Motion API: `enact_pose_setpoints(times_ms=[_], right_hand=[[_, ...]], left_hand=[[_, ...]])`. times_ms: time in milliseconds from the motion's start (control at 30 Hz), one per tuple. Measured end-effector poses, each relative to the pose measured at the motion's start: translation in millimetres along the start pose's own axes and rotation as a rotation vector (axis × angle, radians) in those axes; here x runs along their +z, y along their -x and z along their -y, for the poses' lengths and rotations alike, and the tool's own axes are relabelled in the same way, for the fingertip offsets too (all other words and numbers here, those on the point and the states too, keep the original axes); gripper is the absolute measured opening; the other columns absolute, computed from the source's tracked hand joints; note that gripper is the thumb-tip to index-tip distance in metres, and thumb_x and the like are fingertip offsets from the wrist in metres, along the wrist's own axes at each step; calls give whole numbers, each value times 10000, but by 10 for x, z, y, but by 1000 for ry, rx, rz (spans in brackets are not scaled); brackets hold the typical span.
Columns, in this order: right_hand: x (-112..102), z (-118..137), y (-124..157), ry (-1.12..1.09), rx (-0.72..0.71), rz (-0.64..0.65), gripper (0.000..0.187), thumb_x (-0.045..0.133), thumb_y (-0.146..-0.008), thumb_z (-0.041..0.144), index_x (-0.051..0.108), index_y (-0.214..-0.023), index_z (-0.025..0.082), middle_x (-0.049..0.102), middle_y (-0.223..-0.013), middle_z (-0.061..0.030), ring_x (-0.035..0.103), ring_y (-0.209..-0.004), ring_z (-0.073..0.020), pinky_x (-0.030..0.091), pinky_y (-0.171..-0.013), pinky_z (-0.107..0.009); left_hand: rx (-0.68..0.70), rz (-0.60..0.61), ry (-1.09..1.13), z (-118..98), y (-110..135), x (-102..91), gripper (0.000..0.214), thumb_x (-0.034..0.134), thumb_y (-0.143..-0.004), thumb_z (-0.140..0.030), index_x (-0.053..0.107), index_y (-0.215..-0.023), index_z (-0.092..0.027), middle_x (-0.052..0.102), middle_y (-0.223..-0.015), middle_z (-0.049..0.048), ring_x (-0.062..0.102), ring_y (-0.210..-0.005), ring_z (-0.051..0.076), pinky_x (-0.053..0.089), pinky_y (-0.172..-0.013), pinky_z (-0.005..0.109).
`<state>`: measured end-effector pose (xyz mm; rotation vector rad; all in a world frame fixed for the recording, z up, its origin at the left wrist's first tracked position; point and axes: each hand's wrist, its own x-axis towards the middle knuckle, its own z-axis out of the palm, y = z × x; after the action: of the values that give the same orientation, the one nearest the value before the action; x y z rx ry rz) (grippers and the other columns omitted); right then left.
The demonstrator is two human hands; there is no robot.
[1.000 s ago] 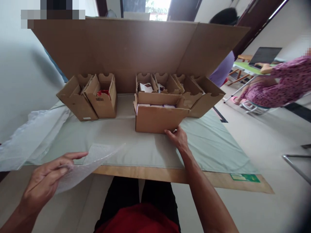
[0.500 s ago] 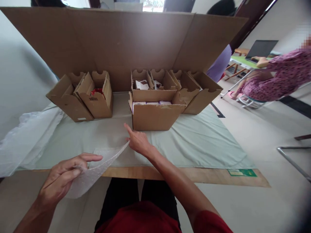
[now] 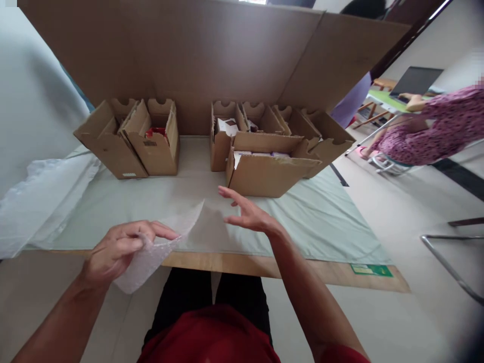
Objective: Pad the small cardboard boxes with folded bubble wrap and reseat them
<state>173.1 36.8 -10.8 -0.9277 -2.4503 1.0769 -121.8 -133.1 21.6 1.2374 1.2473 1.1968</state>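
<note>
My left hand (image 3: 119,247) pinches a clear bubble wrap sheet (image 3: 151,259) between thumb and fingers, over the table's front edge. The sheet's far corner rises to the right, free of any hold. To the right of it, my right hand (image 3: 247,212) is open, fingers apart and holding nothing. Just beyond the right hand stands a wide cardboard box (image 3: 276,176) set at a slant, with white and purple packets (image 3: 257,154) showing inside. Behind it, a narrow cardboard bin (image 3: 219,154) has a white packet (image 3: 227,127) in it.
Two more bins (image 3: 157,151) stand at the left, one with a red item inside. A tall cardboard panel (image 3: 212,60) rises behind. More bubble wrap (image 3: 45,201) lies at the table's left end. A person in a pink patterned outfit (image 3: 434,121) sits at a laptop (image 3: 418,83).
My right hand has let go of the bubble wrap and opened, moving right. The wide box has shifted right and turned at a slant. My left hand, still pinching, has moved up and right.
</note>
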Motion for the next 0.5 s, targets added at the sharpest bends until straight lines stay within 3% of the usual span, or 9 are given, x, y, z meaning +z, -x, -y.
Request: enact_pose_setpoints(times_ms=[100,167,233,300,367,433,500], right_hand=[[-11,157,76,-141,-214,99,894,810,-796,478,399,-1567,289,304,-1683,-103,305,-1538,-295,327,-1204,-494],[32,201,27,-154,-279,140,620,824,-787,485,646,-1342,273,352,-1663,-87,237,-1566,-295,241,-1241,-507],[71,161,-28,-199,-283,144,305,806,-807,468,756,-998,236,506,-1561,-84,309,-1538,-295,273,-1224,-499],[58,85,-26,-285,-222,81,249,777,-827,459,733,-842,214,679,-1347,-88,537,-1373,-285,414,-1128,-462],[-31,56,62,-331,-133,-85,236,754,-840,440,725,-855,206,765,-1078,-64,698,-1071,-239,525,-956,-394],[-180,135,228,-281,-78,-318,191,729,-860,397,723,-883,207,763,-905,-25,705,-872,-195,541,-834,-344],[-324,305,443,-179,-92,-512,129,708,-881,345,706,-882,216,761,-892,-15,698,-846,-181,534,-805,-326]], left_hand=[[15,225,45,-154,-123,97,254,654,-776,-423,669,-637,-212,810,-948,140,725,-955,352,561,-841,493],[19,358,64,-286,-212,130,247,644,-794,-408,681,-688,-188,808,-981,151,732,-946,341,574,-802,451],[22,400,3,-415,-317,111,250,634,-826,-404,693,-716,-187,804,-1014,148,740,-928,328,582,-754,419],[63,330,-164,-521,-435,51,247,624,-863,-398,723,-760,-197,801,-1016,130,742,-931,305,587,-777,412],[136,163,-388,-596,-540,-9,241,619,-896,-395,752,-830,-205,796,-982,101,735,-938,268,584,-844,400],[223,-8,-569,-636,-593,-22,229,626,-914,-397,756,-910,-208,790,-967,72,727,-931,237,582,-867,375],[342,-86,-646,-627,-569,23,189,636,-926,-373,734,-952,-214,789,-1019,54,727,-967,222,579,-898,358]])
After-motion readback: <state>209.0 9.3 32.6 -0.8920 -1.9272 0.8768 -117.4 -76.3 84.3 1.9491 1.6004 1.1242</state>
